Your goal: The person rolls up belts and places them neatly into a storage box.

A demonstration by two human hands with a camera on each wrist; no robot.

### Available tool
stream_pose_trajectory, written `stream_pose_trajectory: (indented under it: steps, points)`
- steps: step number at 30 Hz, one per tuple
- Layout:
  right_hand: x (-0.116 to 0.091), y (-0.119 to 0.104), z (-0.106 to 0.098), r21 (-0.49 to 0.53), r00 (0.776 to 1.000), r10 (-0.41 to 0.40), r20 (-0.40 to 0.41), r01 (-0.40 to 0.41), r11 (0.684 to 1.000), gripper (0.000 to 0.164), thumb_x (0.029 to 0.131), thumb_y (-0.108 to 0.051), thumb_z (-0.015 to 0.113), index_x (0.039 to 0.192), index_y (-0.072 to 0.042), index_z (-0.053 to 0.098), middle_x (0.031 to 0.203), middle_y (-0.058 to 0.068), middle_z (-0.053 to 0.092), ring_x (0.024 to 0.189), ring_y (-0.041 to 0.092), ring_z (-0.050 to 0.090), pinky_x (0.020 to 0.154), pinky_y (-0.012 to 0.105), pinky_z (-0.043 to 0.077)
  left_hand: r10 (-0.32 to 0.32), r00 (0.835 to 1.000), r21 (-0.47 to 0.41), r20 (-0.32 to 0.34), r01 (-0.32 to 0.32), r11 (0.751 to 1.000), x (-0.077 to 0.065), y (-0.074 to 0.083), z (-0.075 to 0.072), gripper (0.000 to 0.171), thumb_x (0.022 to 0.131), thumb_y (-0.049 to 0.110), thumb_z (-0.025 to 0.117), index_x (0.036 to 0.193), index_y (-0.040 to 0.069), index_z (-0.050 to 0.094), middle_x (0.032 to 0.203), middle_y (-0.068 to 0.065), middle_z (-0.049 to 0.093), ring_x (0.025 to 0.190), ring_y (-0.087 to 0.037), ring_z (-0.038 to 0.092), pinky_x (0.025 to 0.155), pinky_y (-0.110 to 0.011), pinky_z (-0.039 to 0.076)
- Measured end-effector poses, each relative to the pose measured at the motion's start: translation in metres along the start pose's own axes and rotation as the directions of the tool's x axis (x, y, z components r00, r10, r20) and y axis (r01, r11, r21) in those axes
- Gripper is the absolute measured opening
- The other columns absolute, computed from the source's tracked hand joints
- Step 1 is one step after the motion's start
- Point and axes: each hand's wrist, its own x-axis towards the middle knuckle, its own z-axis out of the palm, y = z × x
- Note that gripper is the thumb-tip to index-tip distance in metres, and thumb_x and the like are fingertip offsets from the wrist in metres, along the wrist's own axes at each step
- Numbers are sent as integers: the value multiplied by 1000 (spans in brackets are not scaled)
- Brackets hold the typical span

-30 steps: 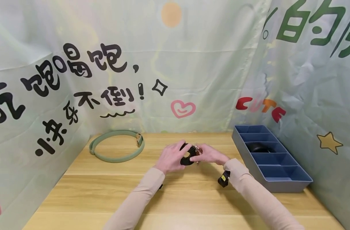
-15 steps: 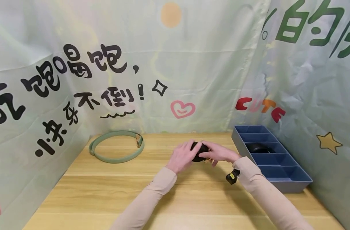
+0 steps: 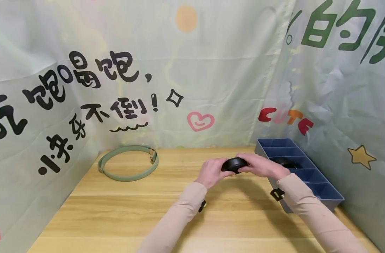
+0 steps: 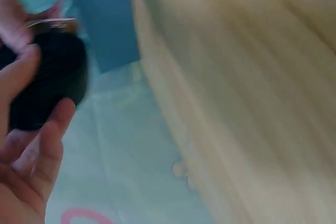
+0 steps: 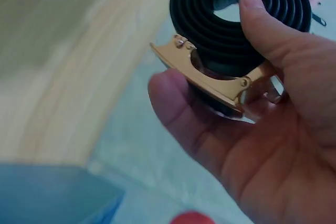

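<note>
A black belt [image 3: 235, 164], wound into a tight coil, is held up between both hands above the table. My left hand [image 3: 212, 171] grips its left side; in the left wrist view the thumb and fingers of the left hand [image 4: 31, 145] close on the dark roll [image 4: 58, 72]. My right hand [image 3: 262, 165] holds the other side. The right wrist view shows the right thumb [image 5: 262, 22] against the spiral face of the coil [image 5: 191, 11] and the fingers under a gold-coloured buckle [image 5: 210, 80].
A grey-blue compartment box [image 3: 312, 175] stands at the right, beyond the right hand, with a black coiled item [image 3: 288, 164] in one slot. At the back left a green belt [image 3: 129, 178] lies looped on the wooden table [image 3: 116, 207]. Printed cloth [image 3: 230, 88] hangs behind.
Both hands have carried the black belt coil rightward, nearer the compartment box. The coil has turned from showing its spiral face to showing its smooth outer side. The green belt stays put.
</note>
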Motion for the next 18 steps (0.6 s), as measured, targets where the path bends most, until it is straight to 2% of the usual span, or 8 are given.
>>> stream_pose_trajectory:
  steps: [2,5,9,12,15,18]
  points:
    - [-11,2,-9,-32,999,34,10,-34,999,15,95,-23,64,108,-20,57,93,0,56,78,13,50,69,29,42,1,1000,-40,-3,-1,999,2,7,8,38,85,51,70,108,21,67,86,7,71,67,-3,61,64,-17,46]
    - [-31,3,-21,-85,996,80,35,-77,993,18,95,-23,63,109,-18,54,96,2,52,80,13,49,69,29,42,21,999,-133,48,-15,991,6,21,18,37,90,51,63,113,22,65,91,7,71,66,2,55,64,-12,43]
    - [-57,7,-35,-126,990,112,81,-102,987,19,95,-24,64,109,-20,52,96,1,47,81,13,46,68,27,39,74,994,-184,82,-58,981,12,44,27,33,91,49,62,107,21,65,84,8,69,64,2,54,61,-10,41]
    - [-69,10,-43,-121,987,129,94,-117,986,18,95,-23,63,109,-23,53,96,0,47,80,12,45,66,26,39,46,996,-212,81,-28,977,16,58,34,32,90,50,62,107,22,65,85,9,70,67,2,60,62,-8,42]
    - [-77,16,-51,-110,987,137,78,-129,986,19,94,-21,64,110,-21,54,96,1,49,80,11,46,66,26,42,-22,994,-245,106,48,968,19,72,42,43,91,53,60,122,23,61,106,8,72,89,-1,67,73,-11,48]
    - [-85,23,-62,-115,986,162,46,-156,981,22,92,-20,67,111,-16,54,95,2,51,79,10,48,67,25,45,-53,985,-223,161,88,971,19,88,49,61,93,54,57,143,22,45,133,5,62,115,-7,62,89,-18,50]
